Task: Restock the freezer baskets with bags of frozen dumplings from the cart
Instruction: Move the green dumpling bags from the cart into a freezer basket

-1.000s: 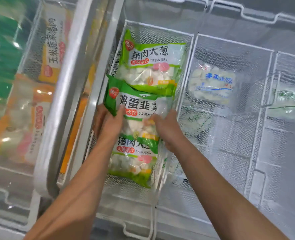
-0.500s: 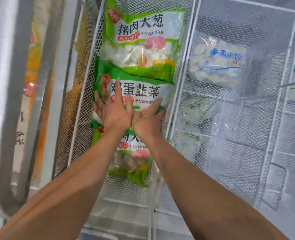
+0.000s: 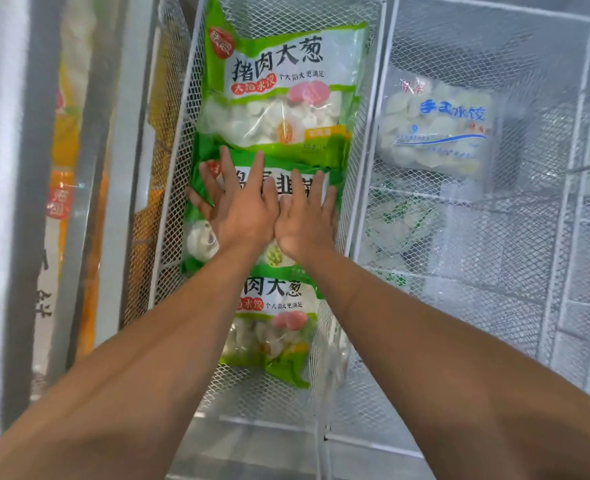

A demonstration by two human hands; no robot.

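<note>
- Three green dumpling bags lie in the white wire basket [image 3: 168, 216] that runs down the middle of the frame: a top bag [image 3: 279, 88] at upper centre, a middle bag [image 3: 333, 178] under the hands, and a bottom bag [image 3: 272, 327] at lower centre.
- They overlap like shingles: the middle bag's upper edge lies over the foot of the top bag, and its lower part covers the head of the bottom bag.
- Each bag has its long axis running up and down the frame, along the basket's length, with the printed lettering upright to the viewer and the red round logo toward the top of the frame.
- Two hands are in view. The left hand [image 3: 241, 213] lies flat on the middle bag, fingers straight and spread; the right hand [image 3: 304, 220] lies flat just beside it, fingers straight, the two touching at their inner edges. Neither curls round anything.
- The hands cover most of the middle bag's lettering.
- To the right, a second wire basket [image 3: 563, 237] holds one clear bag with blue lettering [image 3: 439, 129] at upper right; below it, blurred green-and-clear packets show through the mesh, uncountable.
- At the left of the frame, grey frame bars [image 3: 109, 168] stand before orange and yellow packets [image 3: 64, 188], partly hidden.
</note>
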